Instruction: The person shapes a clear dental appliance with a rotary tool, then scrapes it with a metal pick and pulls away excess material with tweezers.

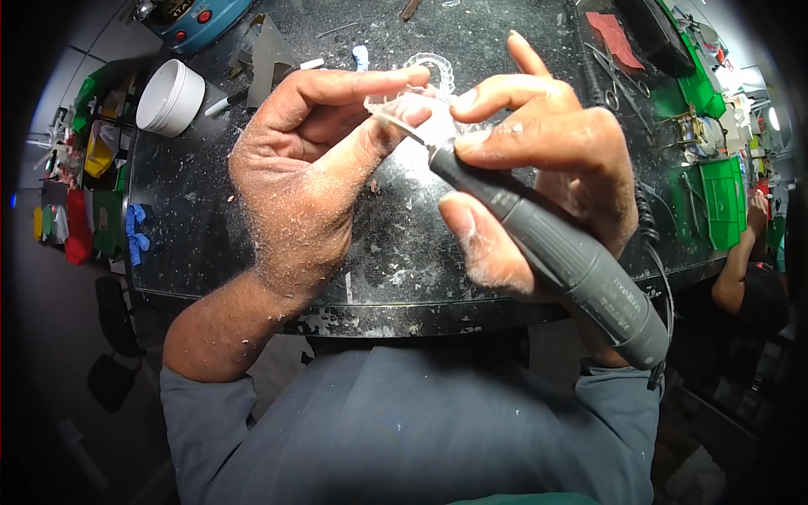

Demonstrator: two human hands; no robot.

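My left hand [307, 172], dusted with pale shavings, pinches a clear plastic dental aligner [385, 103] between thumb and fingers. Part of the aligner is hidden by the fingertips. My right hand [551, 147] is wrapped round a black rotary handpiece [581, 261], its little finger raised. The handpiece slants toward the upper left, and its thin bit comes right up to the aligner's edge. Just behind the fingertips, a clear scalloped arch [436, 64] shows over the table.
The dark, scuffed worktable [396, 252] carries white dust. A white tub [171, 98], a marker [225, 103] and a blue machine [189, 23] are at left. Blue scraps [137, 234] lie nearby. Scissors [619, 80], red paper [614, 40] and green bins [722, 198] stand right, near another person's arm [741, 252].
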